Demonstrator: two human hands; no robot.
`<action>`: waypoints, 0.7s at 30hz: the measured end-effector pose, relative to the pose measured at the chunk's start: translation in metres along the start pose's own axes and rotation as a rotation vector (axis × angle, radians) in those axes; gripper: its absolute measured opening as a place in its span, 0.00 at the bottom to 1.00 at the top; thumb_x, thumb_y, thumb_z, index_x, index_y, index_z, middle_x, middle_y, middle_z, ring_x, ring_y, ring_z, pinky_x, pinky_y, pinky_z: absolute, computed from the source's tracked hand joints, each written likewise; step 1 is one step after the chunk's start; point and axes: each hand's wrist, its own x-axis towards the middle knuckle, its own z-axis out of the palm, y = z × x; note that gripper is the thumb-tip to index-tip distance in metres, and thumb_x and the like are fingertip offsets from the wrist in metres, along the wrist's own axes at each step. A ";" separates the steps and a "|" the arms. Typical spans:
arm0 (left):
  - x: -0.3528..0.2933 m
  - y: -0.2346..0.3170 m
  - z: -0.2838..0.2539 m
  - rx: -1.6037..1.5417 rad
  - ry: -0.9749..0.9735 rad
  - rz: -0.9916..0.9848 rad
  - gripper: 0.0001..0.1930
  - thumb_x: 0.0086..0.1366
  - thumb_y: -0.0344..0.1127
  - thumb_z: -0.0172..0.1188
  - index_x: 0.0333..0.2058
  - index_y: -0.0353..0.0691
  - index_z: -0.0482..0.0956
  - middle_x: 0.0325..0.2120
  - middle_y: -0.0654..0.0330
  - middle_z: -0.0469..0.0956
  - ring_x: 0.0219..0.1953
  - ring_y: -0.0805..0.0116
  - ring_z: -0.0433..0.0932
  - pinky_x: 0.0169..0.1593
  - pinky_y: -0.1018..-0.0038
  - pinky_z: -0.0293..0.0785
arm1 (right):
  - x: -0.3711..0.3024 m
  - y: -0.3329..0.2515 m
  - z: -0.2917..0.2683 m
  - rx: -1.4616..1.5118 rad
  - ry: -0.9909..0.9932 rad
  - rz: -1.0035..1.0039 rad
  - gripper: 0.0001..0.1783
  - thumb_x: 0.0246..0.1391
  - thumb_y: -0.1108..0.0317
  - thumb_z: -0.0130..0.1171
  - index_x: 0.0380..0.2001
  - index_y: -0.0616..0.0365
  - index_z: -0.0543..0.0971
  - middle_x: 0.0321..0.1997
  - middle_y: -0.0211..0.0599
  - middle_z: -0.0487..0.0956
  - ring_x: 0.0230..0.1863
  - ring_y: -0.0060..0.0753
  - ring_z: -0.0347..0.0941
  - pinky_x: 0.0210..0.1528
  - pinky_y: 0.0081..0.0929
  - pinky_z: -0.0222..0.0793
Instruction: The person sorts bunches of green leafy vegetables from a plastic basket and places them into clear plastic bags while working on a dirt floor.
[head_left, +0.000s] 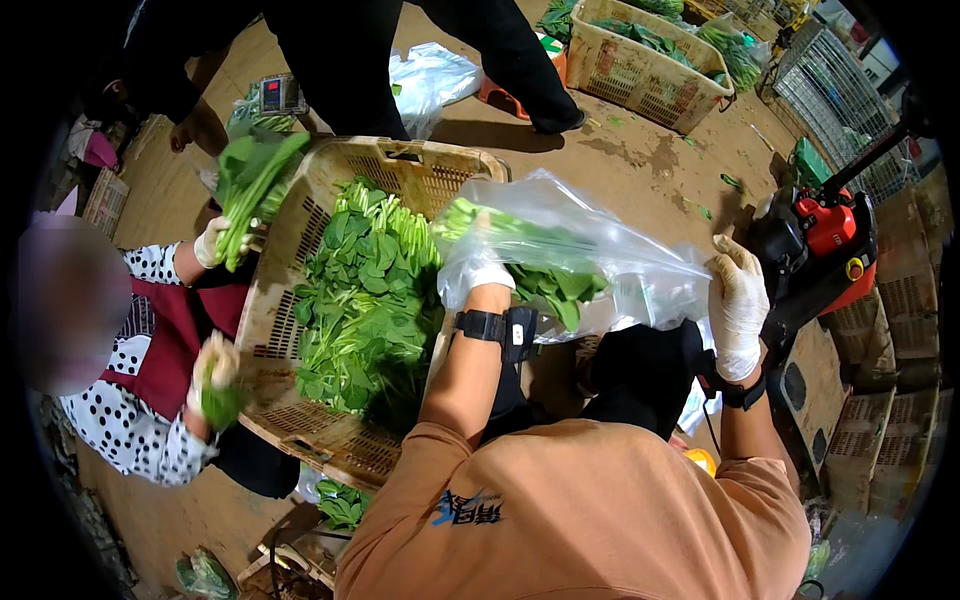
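My left hand (480,270), in a white glove, is closed around a bunch of leafy greens (555,290). Pale stems point left and leaves point right, partly covered by a clear plastic bag (640,250). The bag stretches across to my right hand (738,305), also gloved, whose fingers pinch its right end. Just left of my left hand stands a large, dirty cream crate (400,155) with slatted sides. Inside it lies a heap of loose leafy greens (365,260). My left fingers are partly hidden by the bag and stems.
Left of the crate, a co-worker in a dotted shirt holds up greens (255,180). Another person in dark trousers (340,60) stands beyond. A second crate (645,75) sits at the far right, near a wire cart (830,105) and a red-black machine (825,235). Stacked crates (890,430) line the right.
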 end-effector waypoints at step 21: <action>0.046 -0.155 0.069 -0.367 -0.251 -0.439 0.23 0.62 0.53 0.50 0.49 0.43 0.69 0.46 0.55 0.72 0.43 0.59 0.70 0.46 0.60 0.66 | -0.072 0.113 -0.036 1.135 -0.709 0.919 0.40 0.39 0.74 0.67 0.58 0.64 0.64 0.49 0.29 0.72 0.45 0.17 0.66 0.48 0.16 0.62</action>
